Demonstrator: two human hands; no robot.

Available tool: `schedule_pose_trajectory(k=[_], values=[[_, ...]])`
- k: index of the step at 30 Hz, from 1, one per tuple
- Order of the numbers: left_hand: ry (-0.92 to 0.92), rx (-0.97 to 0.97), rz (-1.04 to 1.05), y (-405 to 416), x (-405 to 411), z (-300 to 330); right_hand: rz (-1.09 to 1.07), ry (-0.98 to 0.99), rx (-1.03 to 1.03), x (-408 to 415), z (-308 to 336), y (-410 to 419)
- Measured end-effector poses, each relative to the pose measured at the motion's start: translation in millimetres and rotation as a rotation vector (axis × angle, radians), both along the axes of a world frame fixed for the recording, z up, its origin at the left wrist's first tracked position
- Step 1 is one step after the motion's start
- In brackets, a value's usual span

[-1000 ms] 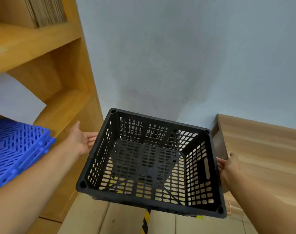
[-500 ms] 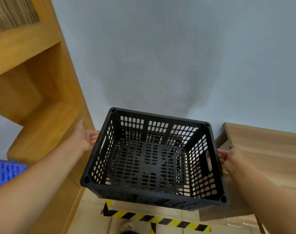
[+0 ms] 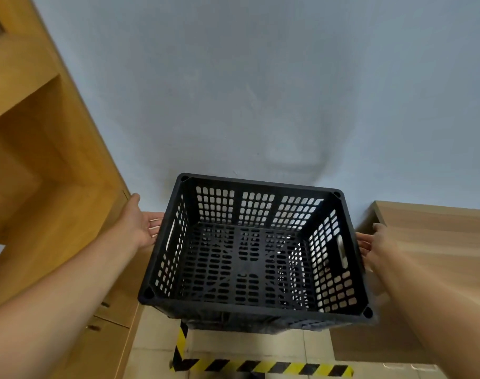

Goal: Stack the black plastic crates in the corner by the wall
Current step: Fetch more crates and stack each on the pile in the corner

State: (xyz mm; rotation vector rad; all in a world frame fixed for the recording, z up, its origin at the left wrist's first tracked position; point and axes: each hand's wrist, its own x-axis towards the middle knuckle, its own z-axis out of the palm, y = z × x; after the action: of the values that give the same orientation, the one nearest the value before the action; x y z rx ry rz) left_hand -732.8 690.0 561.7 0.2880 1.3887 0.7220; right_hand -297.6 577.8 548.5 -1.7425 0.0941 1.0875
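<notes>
The crate (image 3: 249,258) is matt black plastic, its walls and floor pierced with slots (a dull sheen along the rim). At nine o'clock the shelving unit (image 3: 41,165) is smooth yellow wood. At three o'clock the counter (image 3: 438,242) shows pale wood grain. The wall (image 3: 260,91) is matt painted plaster; the floor (image 3: 233,348) has smooth, pale tiles.

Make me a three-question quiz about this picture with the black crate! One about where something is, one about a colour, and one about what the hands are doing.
1. Where is the wooden shelf unit?
A. left of the crate
B. right of the crate
C. inside the crate

2. What colours are the floor tape stripes?
A. red and white
B. yellow and black
C. blue and green

3. What is inside the black crate?
A. boxes
B. bottles
C. nothing

Answers:
1 A: the shelves rise beside the left hand.
2 B: the stripes alternate yellow and black.
3 C: its slotted bottom shows bare, while the right hand and left hand hold its sides.
</notes>
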Motion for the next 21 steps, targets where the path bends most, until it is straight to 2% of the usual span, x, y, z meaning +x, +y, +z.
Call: schedule_pose_trajectory(k=[15, 21], values=[[0.049, -0.003, -0.010, 34.5, 12.1, -30.6, 0.055, -0.025, -0.022, 5.9, -4.4, 36.6], [0.146, 0.100, -0.065, 31.3, 16.2, -41.0, 0.135, -0.084, -0.039, 9.5, -10.5, 27.5]])
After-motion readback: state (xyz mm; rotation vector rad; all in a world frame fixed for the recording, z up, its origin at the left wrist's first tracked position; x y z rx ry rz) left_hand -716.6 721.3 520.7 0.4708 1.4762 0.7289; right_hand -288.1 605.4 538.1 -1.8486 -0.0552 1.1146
